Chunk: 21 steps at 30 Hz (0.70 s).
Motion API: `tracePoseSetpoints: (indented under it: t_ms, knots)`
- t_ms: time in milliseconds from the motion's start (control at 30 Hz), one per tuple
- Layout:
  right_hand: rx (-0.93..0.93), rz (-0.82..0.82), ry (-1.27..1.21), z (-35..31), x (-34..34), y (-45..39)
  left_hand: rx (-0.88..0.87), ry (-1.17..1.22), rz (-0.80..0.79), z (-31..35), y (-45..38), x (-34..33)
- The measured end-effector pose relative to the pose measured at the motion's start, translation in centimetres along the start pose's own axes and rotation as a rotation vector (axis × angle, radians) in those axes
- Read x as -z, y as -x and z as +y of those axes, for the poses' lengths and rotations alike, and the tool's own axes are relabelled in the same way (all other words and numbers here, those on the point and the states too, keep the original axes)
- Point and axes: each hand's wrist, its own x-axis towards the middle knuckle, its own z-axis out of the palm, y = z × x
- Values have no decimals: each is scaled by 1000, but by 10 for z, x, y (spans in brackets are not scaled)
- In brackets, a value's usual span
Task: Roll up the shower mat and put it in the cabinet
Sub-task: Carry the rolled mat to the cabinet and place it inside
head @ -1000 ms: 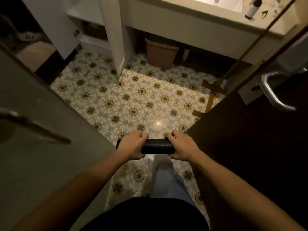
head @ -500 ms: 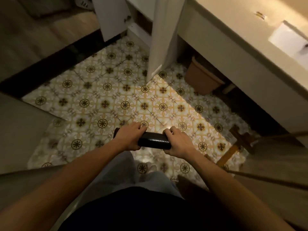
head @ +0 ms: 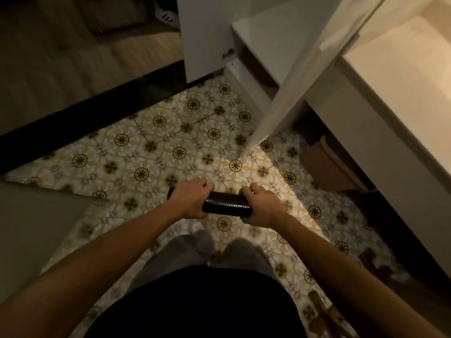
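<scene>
The rolled black shower mat (head: 227, 206) is held level above the patterned tile floor (head: 151, 152), the left hand (head: 192, 201) and right hand (head: 262, 207) each with fingers wrapped around one end. The white cabinet (head: 258, 42) stands open ahead.

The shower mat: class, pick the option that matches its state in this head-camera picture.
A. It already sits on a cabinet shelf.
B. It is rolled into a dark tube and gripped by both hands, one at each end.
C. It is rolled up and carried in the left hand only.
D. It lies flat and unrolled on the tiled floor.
B: the shower mat is a dark roll held above the tiled floor, with the left hand and the right hand closed around opposite ends.
</scene>
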Motion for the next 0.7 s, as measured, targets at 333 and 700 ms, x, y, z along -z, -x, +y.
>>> tracePoseSetpoints:
  t_ms: [333, 700]
  knots:
    - [-11, 33, -36, 31, 90, -178, -10, -12, 9, -136, -121, 97]
    - [-93, -6, -182, 107, 188, -375, -82, -64, -31, -266, -312, 202]
